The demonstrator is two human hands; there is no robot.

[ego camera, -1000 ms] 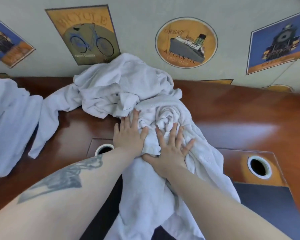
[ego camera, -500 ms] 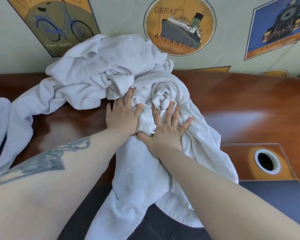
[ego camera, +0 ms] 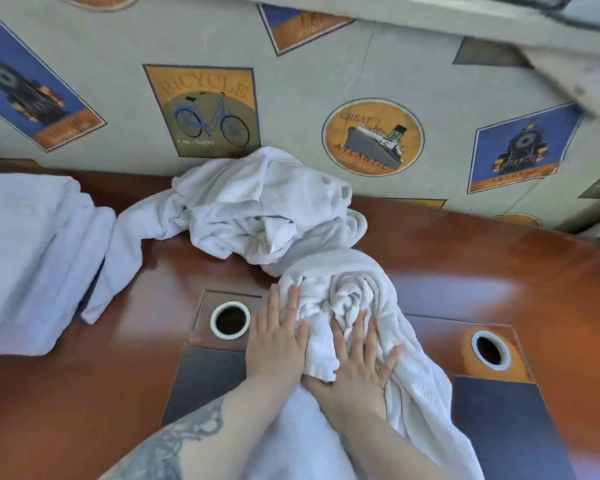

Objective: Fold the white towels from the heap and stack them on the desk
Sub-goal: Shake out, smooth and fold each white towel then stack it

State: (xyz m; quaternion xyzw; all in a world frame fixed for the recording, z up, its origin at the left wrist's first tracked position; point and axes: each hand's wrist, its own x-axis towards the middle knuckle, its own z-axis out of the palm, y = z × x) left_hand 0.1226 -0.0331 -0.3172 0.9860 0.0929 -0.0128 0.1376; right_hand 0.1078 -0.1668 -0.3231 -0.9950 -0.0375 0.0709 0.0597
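Note:
A crumpled white towel (ego camera: 357, 292) lies on the brown desk (ego camera: 465, 271) in front of me and hangs over its near edge. My left hand (ego camera: 274, 341) lies flat with straight fingers on the towel's left edge. My right hand (ego camera: 359, 362) presses flat on the towel, fingers spread. Behind them a heap of white towels (ego camera: 253, 209) rests against the wall. A stack of folded white towels (ego camera: 25, 258) sits at the desk's far left.
Two round cable holes, one left (ego camera: 230, 320) and one right (ego camera: 490, 349), are set in the desk. A wall with bicycle and ship pictures (ego camera: 371, 136) closes off the back. Bare desk surface lies to the right of the towel.
Both hands have drawn the towel toward me, away from the heap. The camera has tilted up, and the folded stack at the left is back in view.

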